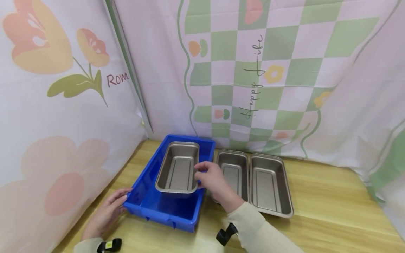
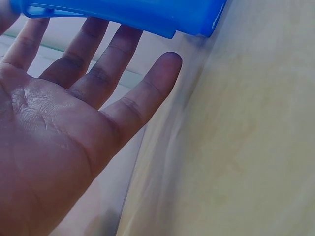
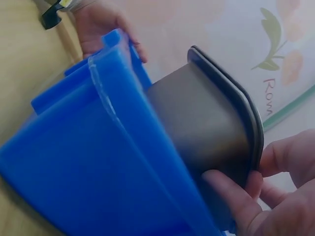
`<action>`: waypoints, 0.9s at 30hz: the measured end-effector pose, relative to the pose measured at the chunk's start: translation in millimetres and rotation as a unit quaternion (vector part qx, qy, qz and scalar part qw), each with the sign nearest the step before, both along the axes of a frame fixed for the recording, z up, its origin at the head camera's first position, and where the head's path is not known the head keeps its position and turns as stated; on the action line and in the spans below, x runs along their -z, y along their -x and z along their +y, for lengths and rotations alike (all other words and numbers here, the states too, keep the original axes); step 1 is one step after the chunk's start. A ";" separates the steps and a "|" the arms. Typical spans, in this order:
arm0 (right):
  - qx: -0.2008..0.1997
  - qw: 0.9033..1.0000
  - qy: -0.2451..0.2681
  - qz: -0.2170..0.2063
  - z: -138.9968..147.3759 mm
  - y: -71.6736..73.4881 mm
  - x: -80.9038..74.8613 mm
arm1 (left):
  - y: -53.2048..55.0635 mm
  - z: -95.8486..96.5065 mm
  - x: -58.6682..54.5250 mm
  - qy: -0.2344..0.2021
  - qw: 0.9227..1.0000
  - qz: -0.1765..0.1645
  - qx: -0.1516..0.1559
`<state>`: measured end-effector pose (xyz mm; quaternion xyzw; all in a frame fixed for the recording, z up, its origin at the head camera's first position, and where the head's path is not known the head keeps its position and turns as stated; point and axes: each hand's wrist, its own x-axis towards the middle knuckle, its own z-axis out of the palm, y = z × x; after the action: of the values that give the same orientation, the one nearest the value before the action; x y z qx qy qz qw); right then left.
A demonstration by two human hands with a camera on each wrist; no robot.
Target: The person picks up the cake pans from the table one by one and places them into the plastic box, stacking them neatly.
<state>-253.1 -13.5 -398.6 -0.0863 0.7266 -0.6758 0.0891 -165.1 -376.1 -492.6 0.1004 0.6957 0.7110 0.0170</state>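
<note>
A metal loaf pan is partly inside a blue plastic bin, its rim standing above the bin's side in the right wrist view. My right hand pinches the pan's right long rim, thumb and fingers on either side of the edge. At the bin's near left corner is my left hand. Its fingers stretch out fairly straight, tips against the blue wall and partly hidden behind it.
Two more loaf pans, one partly behind my right hand and another, stand side by side right of the bin on the wooden table. Patterned curtains rise behind and at the left.
</note>
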 end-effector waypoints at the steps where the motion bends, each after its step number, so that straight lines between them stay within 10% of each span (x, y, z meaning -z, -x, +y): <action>1: -0.002 1.000 -0.004 -0.005 -3.0 0.7 0.7 | 0.4 0.2 -0.3 0.002 1.000 -0.001 -0.001; 15: -0.017 0.990 -0.136 0.032 -25.8 4.8 6.5 | -0.4 3.8 -2.3 -0.010 1.000 0.011 0.000; 27: -0.070 0.947 -0.300 0.091 -31.7 0.5 8.4 | -2.8 5.0 -2.7 -0.024 1.000 0.009 0.013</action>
<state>-253.6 -45.2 -407.1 -0.1671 0.8928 -0.4082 0.0913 -162.3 -371.1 -490.0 0.1160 0.6771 0.7265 0.0177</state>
